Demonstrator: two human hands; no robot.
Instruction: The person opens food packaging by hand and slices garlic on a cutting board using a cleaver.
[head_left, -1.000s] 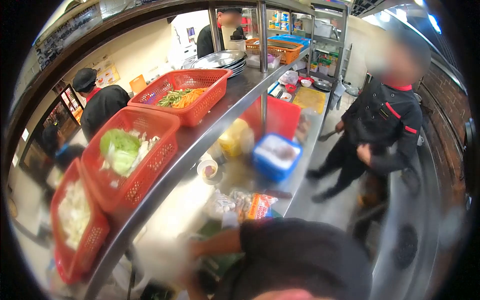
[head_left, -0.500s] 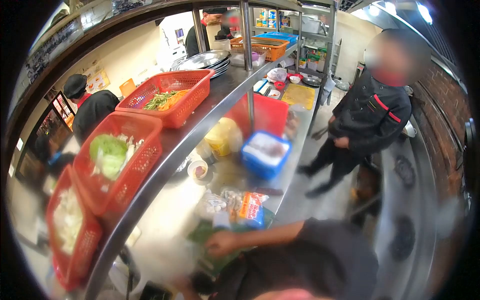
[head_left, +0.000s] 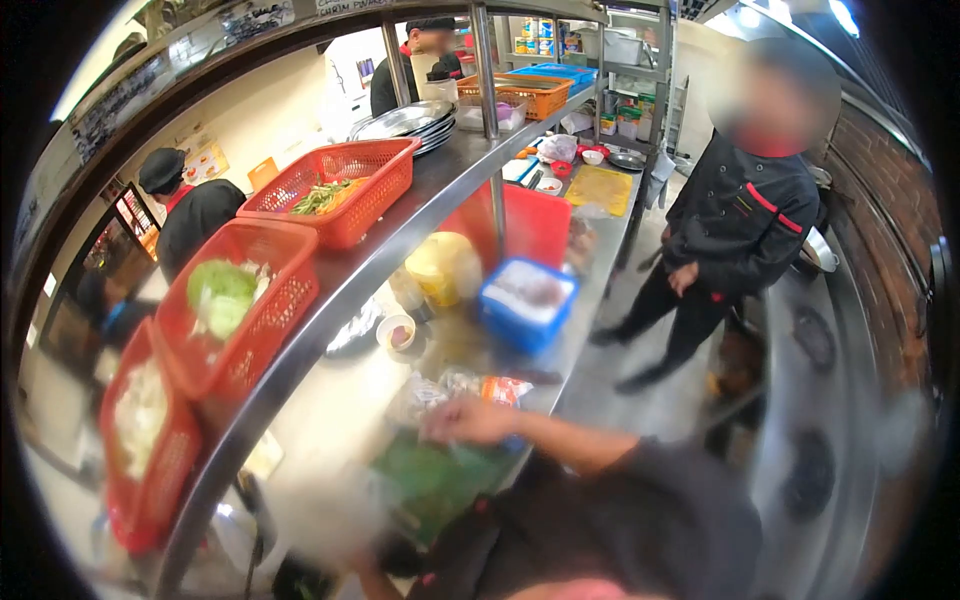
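Note:
My right hand [head_left: 468, 420] is over the near side of a clear plastic bag [head_left: 424, 392] and a printed food packet [head_left: 505, 390]. Its fingers look curled; what they hold, if anything, is hidden. Below it a green cutting board [head_left: 440, 480] lies on the steel counter. My left hand [head_left: 362, 558] is mostly hidden at the bottom edge, beside a large whitish blurred shape [head_left: 330, 510] that I cannot make out.
Red baskets of cut vegetables [head_left: 225, 300] line the raised shelf [head_left: 350, 290] on the left. Farther along the counter are a small cup [head_left: 396, 334], a yellow tub [head_left: 436, 270] and a blue container [head_left: 528, 305]. A person in black [head_left: 750, 210] stands in the aisle.
My right hand has moved up from the green board to the bags, now covering part of the printed packet. The view has shifted slightly. The person in the aisle has shifted their hands.

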